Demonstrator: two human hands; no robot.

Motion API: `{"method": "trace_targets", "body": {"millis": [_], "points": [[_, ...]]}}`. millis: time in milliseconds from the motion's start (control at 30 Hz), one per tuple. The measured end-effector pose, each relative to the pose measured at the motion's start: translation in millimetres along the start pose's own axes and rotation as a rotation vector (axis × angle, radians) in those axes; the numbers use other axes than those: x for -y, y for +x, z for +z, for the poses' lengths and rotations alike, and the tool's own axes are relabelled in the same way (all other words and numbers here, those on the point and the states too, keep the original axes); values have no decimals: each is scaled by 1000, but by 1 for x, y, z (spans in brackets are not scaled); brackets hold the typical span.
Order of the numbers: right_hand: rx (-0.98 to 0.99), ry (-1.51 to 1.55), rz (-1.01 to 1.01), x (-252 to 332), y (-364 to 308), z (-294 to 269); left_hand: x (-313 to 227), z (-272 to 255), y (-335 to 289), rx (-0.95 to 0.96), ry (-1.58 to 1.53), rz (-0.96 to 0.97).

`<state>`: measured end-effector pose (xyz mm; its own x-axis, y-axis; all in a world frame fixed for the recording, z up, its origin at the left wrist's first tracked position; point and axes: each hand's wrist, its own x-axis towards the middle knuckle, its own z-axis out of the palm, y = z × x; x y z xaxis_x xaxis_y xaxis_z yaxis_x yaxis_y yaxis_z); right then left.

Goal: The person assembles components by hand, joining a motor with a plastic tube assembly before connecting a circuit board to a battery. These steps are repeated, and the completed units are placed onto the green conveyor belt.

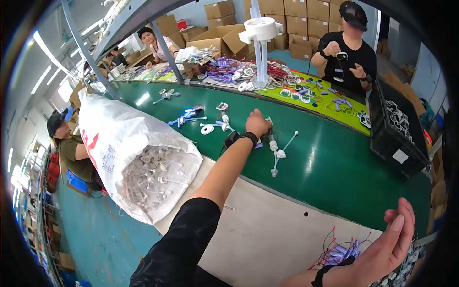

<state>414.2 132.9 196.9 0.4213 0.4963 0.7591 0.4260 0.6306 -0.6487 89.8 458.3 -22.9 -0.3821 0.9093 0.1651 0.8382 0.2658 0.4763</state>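
Observation:
My left hand [258, 123] reaches over the green conveyor belt [330, 158] with its fingers curled closed. Beside its fingertips a small green-and-white part with thin wires shows; what the fingers pinch is mostly hidden. Just nearer lies a white plastic piece with thin rods [280, 153], a cylindrical part at its top. Left of the hand lie a white ring-shaped part [207, 129] and several blue cylindrical cells with wires [193, 113]. My right hand [385, 246] is raised at the lower right, fingers loosely stretched and nothing visible in them, above wired purple cells [342, 252].
A white woven sack [138, 129] full of clear plastic parts lies open at the left. A black crate [399, 138] stands at the right. Across the belt, a co-worker [351, 57] handles a small part above a yellow-green mat [313, 103]. A white post [261, 57] rises behind the belt.

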Motion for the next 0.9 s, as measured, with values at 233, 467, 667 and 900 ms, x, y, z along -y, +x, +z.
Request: {"method": "trace_targets", "body": {"millis": [233,467,667,900], "points": [[38,80,148,-18,-5,-16,7,9,48,233,-446,196],[1,2,156,-28,3,-14,-85,26,63,374,-578,372],[-21,-14,54,-42,8,-13,-119,52,101,392,-675,279],[11,23,9,-48,7,-11,-143,69,95,231,-514,407]]}}
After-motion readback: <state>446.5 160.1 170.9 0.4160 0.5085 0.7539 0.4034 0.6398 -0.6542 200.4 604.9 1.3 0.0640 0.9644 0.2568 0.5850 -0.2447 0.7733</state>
